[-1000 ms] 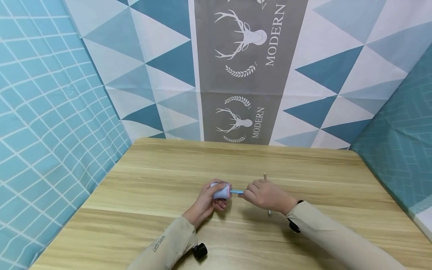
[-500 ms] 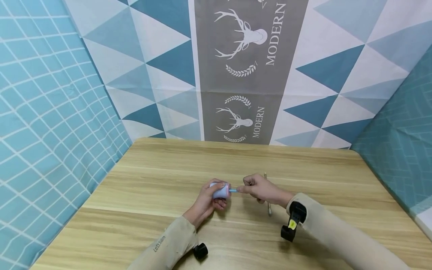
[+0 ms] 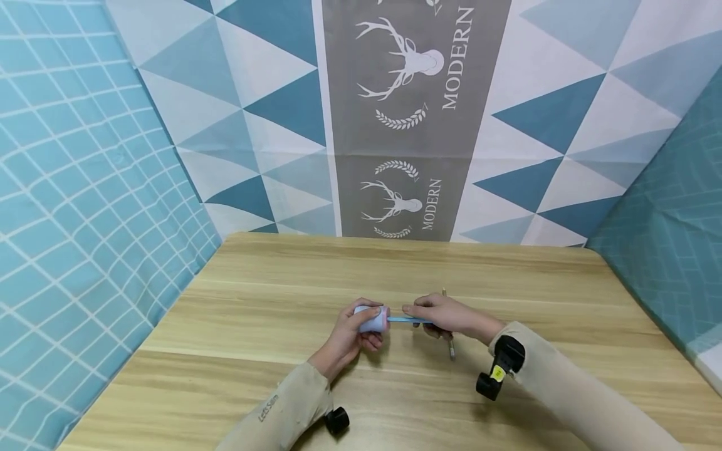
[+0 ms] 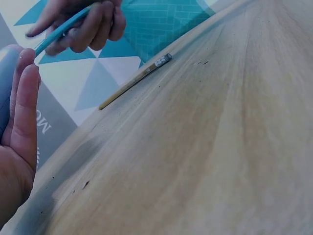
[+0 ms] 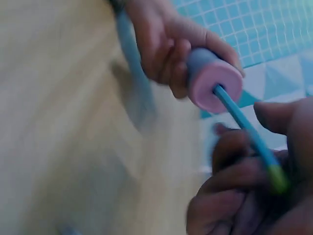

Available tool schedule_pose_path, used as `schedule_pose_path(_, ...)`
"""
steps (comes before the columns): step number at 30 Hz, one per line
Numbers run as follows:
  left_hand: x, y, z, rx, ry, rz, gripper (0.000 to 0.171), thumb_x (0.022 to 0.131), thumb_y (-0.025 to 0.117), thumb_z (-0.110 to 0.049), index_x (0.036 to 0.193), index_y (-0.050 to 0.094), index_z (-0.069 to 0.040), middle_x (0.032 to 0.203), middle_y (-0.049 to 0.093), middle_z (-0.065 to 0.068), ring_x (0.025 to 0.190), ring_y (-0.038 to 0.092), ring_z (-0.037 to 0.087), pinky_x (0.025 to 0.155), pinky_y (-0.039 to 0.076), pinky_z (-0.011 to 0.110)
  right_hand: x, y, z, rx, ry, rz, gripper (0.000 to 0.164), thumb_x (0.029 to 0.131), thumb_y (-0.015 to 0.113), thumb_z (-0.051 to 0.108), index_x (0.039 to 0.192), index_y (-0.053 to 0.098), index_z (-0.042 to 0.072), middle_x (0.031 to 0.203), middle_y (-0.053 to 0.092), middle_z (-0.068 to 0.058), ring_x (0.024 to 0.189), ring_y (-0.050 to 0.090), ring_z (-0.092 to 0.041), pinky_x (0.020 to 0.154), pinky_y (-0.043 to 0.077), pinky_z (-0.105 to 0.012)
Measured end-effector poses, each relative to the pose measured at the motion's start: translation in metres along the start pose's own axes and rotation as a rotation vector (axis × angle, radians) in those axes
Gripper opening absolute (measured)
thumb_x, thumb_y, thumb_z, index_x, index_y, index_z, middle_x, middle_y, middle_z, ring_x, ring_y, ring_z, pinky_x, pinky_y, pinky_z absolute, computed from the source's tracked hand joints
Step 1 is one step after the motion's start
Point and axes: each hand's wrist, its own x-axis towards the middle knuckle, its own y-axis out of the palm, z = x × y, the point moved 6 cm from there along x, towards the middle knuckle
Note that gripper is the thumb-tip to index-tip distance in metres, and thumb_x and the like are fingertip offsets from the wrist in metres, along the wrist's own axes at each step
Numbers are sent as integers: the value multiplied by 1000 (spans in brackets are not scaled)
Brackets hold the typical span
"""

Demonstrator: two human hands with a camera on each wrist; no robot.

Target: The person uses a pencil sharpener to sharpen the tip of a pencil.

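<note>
My left hand (image 3: 343,333) grips a pale lilac-blue cylindrical pencil sharpener (image 3: 370,321), thumb on top. Its pink end face, plain in the right wrist view, points to my right hand. Out of the hole in that face comes a light blue pencil (image 5: 240,118) with a yellow-green end. Around this pencil's outer part the fingers of my right hand (image 3: 451,314) are curled, while the thumb stands off it. Inside the sharpener the pencil's tip is hidden.
A second pencil (image 4: 134,82), wood-coloured with a silvery end, lies on the wooden table (image 3: 316,269) under and beside my right hand. Patterned sheets (image 3: 271,125) stand behind the table and on both sides. Black wrist cameras (image 3: 337,421) hang below the sleeves.
My right hand first turned and drew nearer to the sharpener, then shifted back right, its thumb coming off the blue pencil. More of the pencil now shows. My left hand stays nearly still.
</note>
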Motion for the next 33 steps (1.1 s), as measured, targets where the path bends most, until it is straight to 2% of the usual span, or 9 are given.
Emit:
schedule_pose_path(5, -1, -1, 0, -20, -8, -18, 13, 93, 58, -14, 95, 70, -19, 72, 67, 10, 45, 62, 13, 41, 55, 25, -21, -14, 24, -408, -240, -129, 27, 99, 63, 31, 103, 61, 4, 69, 58, 3, 54, 48, -10, 46, 44, -25)
schedule_pose_path(10, 0, -3, 1, -25, -29, -45, 11, 94, 57, -15, 96, 68, -18, 76, 66, 10, 45, 61, 11, 42, 55, 24, -36, -4, 35, -849, -632, -236, 12, 92, 71, 9, 98, 60, 6, 80, 58, 6, 66, 50, -3, 56, 50, -20)
schedule_pose_path(14, 0, -4, 1, -24, -39, -57, 10, 94, 56, -18, 97, 66, -17, 79, 65, 10, 46, 60, 10, 42, 54, 23, -38, 8, 31, -1190, -905, -386, 15, 105, 52, 16, 94, 55, 6, 79, 52, 3, 64, 45, -4, 52, 48, -17)
schedule_pose_path(18, 0, -5, 2, -33, -49, -57, 10, 95, 57, -19, 96, 66, -17, 79, 66, 9, 46, 60, 10, 43, 54, 23, -32, 15, 24, -1321, -1041, -512, 38, 111, 26, 27, 87, 48, 7, 72, 46, 3, 57, 37, -6, 43, 38, -16)
schedule_pose_path(22, 0, -7, 3, -36, -51, -70, 10, 95, 58, -19, 95, 67, -17, 76, 67, 8, 45, 60, 10, 42, 53, 23, -25, 19, 19, -1298, -1076, -573, 41, 111, 24, 30, 82, 43, 9, 61, 37, 6, 51, 29, -6, 39, 27, -16)
schedule_pose_path(25, 0, -8, 3, -26, -46, -84, 9, 95, 58, -18, 93, 68, -17, 74, 67, 8, 44, 60, 11, 41, 53, 23, -19, 20, 16, -1164, -999, -519, 37, 110, 28, 30, 81, 40, 11, 57, 29, 11, 49, 21, 0, 39, 20, -12)
schedule_pose_path(27, 0, -9, 4, -20, -45, -96, 9, 94, 59, -18, 92, 68, -17, 73, 66, 9, 44, 60, 11, 40, 53, 23, -14, 18, 15, -966, -862, -404, 32, 109, 36, 27, 82, 40, 12, 57, 29, 14, 49, 20, 3, 40, 20, -11)
schedule_pose_path(31, 1, -11, 4, -17, -42, -117, 8, 94, 59, -17, 91, 67, -15, 72, 65, 9, 43, 60, 11, 39, 53, 22, -1, 9, 10, -459, -446, -187, 27, 105, 52, 19, 80, 43, 12, 59, 34, 12, 48, 26, 1, 43, 25, -15)
schedule_pose_path(33, 1, -11, 4, -24, -40, -122, 8, 94, 59, -17, 90, 66, -15, 72, 65, 9, 43, 59, 10, 39, 52, 22, 4, 6, 7, -196, -246, -82, 30, 104, 53, 18, 78, 41, 12, 57, 33, 9, 47, 25, -4, 41, 22, -19)
